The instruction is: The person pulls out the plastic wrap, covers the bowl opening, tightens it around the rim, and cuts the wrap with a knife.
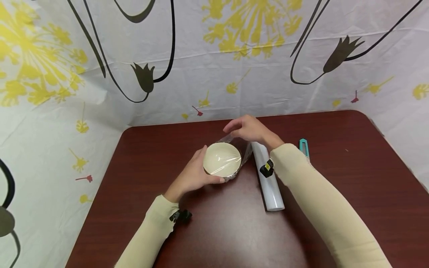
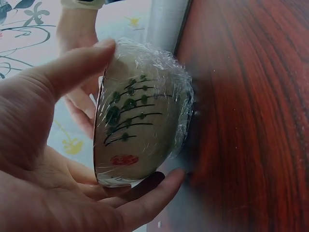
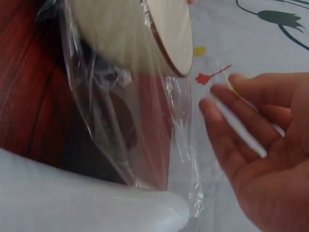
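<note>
A cream bowl [image 1: 221,160] has clear cling film stretched over its mouth. In the left wrist view the bowl [image 2: 140,111] shows a painted green plant, a red mark and crinkled film round its side. My left hand [image 1: 192,174] grips it at the left, thumb near the rim and fingers round the far side. Just beyond the bowl is my right hand [image 1: 250,128], fingers loosely bent. The right wrist view shows nothing between the fingers of this hand [image 3: 270,169], which are apart from the bowl. Loose cling film [image 3: 130,130] hangs from the bowl's right side.
A white roll of film [image 1: 269,182] lies on the dark red wooden table [image 1: 147,160], right of the bowl and partly under the right forearm. Past that arm lies a teal-handled cutter [image 1: 304,146], partly hidden by the sleeve. A flower-patterned cloth [image 1: 187,67] hangs behind the table.
</note>
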A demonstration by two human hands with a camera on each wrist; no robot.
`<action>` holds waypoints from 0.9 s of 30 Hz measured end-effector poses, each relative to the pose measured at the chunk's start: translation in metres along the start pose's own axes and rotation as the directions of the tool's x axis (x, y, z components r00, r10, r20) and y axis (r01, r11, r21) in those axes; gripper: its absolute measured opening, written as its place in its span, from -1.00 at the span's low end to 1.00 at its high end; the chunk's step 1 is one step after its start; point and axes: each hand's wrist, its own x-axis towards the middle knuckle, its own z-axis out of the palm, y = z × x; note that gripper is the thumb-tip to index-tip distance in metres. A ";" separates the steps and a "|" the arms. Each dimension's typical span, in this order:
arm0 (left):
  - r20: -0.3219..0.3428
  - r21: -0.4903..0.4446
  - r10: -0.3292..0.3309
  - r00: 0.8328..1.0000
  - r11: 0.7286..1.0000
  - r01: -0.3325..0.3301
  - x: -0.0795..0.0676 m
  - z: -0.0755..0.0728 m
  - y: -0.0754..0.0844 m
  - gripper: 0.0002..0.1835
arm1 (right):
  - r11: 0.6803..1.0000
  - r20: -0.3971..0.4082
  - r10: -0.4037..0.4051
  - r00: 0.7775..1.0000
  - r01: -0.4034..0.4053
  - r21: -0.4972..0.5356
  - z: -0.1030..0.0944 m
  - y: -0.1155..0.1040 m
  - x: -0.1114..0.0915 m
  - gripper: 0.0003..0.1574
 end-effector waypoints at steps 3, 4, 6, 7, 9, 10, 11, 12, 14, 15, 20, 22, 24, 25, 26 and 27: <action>-0.001 0.004 0.007 1.000 1.000 -0.007 -0.001 0.000 0.001 0.48 | 0.999 0.047 -0.038 0.998 0.039 -0.010 0.005 -0.003 0.004 -0.64; -0.004 0.006 0.011 1.000 1.000 -0.011 -0.001 0.000 0.001 0.47 | 0.999 0.062 -0.051 0.997 0.052 -0.008 0.008 -0.003 0.006 -0.62; -0.008 0.012 0.016 1.000 1.000 -0.016 -0.001 -0.001 0.001 0.46 | 0.998 0.087 -0.069 0.994 0.070 -0.006 0.012 -0.004 0.007 -0.59; -0.011 0.012 0.020 1.000 1.000 -0.019 -0.001 -0.001 0.001 0.46 | 0.997 0.096 -0.075 0.993 0.075 -0.004 0.014 -0.004 0.008 -0.58; -0.016 0.018 0.025 1.000 1.000 -0.024 0.000 -0.001 0.000 0.45 | 0.997 0.104 -0.080 0.991 0.082 -0.008 0.019 -0.003 0.009 -0.55; -0.017 0.020 0.025 1.000 1.000 -0.024 0.000 -0.001 0.000 0.45 | 0.997 0.110 -0.075 0.991 0.076 -0.007 0.021 -0.003 0.009 -0.54; -0.019 0.022 0.026 0.999 0.999 -0.025 0.000 -0.001 0.000 0.45 | 0.998 0.114 -0.066 0.991 0.067 -0.006 0.023 -0.003 0.009 -0.53; -0.021 0.023 0.026 0.999 0.999 -0.026 0.000 -0.001 0.000 0.44 | 0.999 0.119 -0.052 0.992 0.052 -0.001 0.025 -0.002 0.009 -0.51; -0.024 0.028 0.027 0.999 0.999 -0.026 0.000 -0.001 0.001 0.44 | 1.000 0.138 -0.024 0.990 0.021 0.021 0.029 -0.002 0.009 -0.50; -0.026 0.031 0.025 0.999 0.999 -0.025 0.001 0.000 0.001 0.44 | 1.000 0.149 -0.009 0.989 0.005 0.030 0.030 -0.002 0.008 -0.49; -0.043 0.049 0.026 0.999 0.999 -0.024 0.002 0.000 0.002 0.43 | 0.996 0.195 0.035 0.980 -0.049 0.071 0.036 0.000 0.004 -0.45; -0.047 0.054 0.026 0.999 0.998 -0.024 0.002 0.000 0.003 0.43 | 0.993 0.203 0.042 0.978 -0.062 0.096 0.037 0.001 0.004 -0.44; -0.048 0.053 0.025 0.999 0.998 -0.023 0.002 0.000 0.003 0.42 | 0.991 0.205 0.043 0.978 -0.068 0.113 0.036 0.002 0.003 -0.43; -0.048 0.052 0.025 0.999 0.998 -0.022 0.002 0.000 0.003 0.42 | 0.992 0.200 0.042 0.979 -0.065 0.112 0.035 0.003 0.003 -0.43; -0.048 0.051 0.025 0.999 0.998 -0.022 0.002 0.000 0.003 0.42 | 0.992 0.192 0.044 0.980 -0.065 0.106 0.034 0.003 0.002 -0.43; -0.047 0.049 0.024 0.999 0.999 -0.022 0.002 0.000 0.002 0.42 | 0.993 0.178 0.053 0.983 -0.070 0.093 0.032 0.003 0.001 -0.42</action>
